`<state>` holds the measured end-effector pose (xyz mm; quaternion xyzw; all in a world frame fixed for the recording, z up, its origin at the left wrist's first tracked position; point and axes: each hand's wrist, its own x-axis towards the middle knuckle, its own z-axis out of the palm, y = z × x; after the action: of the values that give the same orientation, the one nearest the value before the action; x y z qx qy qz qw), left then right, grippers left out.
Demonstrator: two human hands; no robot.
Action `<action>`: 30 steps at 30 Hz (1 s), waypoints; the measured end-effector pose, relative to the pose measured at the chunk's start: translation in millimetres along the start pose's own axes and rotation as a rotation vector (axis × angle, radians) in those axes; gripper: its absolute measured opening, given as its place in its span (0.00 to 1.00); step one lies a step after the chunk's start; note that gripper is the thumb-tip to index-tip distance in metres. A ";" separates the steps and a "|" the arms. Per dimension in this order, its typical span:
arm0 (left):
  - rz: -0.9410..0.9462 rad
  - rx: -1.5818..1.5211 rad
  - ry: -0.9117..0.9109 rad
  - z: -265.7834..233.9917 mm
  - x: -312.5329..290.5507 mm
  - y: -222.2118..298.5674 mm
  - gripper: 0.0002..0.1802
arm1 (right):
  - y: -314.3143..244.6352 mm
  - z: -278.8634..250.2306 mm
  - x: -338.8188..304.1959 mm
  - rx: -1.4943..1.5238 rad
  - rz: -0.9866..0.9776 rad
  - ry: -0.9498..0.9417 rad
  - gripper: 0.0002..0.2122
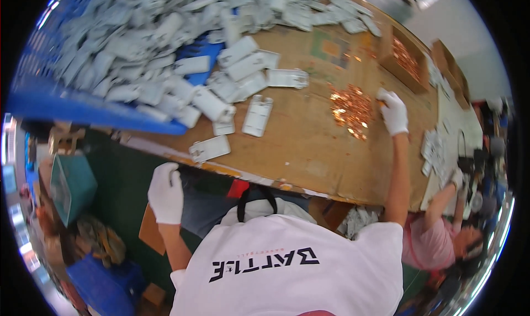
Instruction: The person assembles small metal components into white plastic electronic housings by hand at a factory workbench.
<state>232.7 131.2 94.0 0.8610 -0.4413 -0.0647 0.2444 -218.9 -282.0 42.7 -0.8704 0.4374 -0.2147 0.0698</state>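
My left hand (167,195), in a white glove, hangs just off the table's near edge with its fingers curled in; nothing shows in it. My right hand (394,112), also gloved, is over the table at the right side of a heap of small shiny copper-coloured metal pieces (351,110). Its fingertips are pinched together, with a small copper-coloured piece (381,103) at them. Nearest my left hand, a flat white plastic part (211,149) lies at the table edge. Another white part (258,115) lies farther in.
A large blue crate (99,114) at the left overflows with white plastic parts, some spilling onto the cardboard-covered table (309,156). A cardboard box (404,59) of copper-coloured pieces stands at the far right. Beyond my right arm, a person in pink (433,241) works at another table.
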 end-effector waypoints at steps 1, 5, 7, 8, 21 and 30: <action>-0.002 -0.003 -0.004 -1.3 1.8 -0.3 0.07 | -0.7 -2.0 3.9 -0.030 0.049 -0.042 0.06; 0.015 -0.087 0.094 -0.3 1.6 4.4 0.09 | -9.3 -5.6 20.6 -0.156 0.073 -0.132 0.03; -0.063 -0.040 0.107 12.4 6.5 11.2 0.13 | -9.9 0.8 26.7 -0.313 0.107 -0.163 0.02; -0.046 -0.026 0.129 20.5 7.9 17.0 0.16 | -1.9 9.9 23.2 -0.461 0.090 -0.151 0.03; -0.327 0.089 -0.170 97.9 27.9 24.6 0.32 | -34.2 1.9 25.0 -0.451 0.460 -0.307 0.12; 0.082 -0.403 0.117 92.2 25.8 19.9 0.35 | -148.1 -15.1 17.7 -0.010 0.006 0.099 0.09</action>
<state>203.6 67.5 25.8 0.7784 -0.4392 -0.0915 0.4391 -107.8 -205.0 107.6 -0.8579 0.4439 -0.2551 0.0446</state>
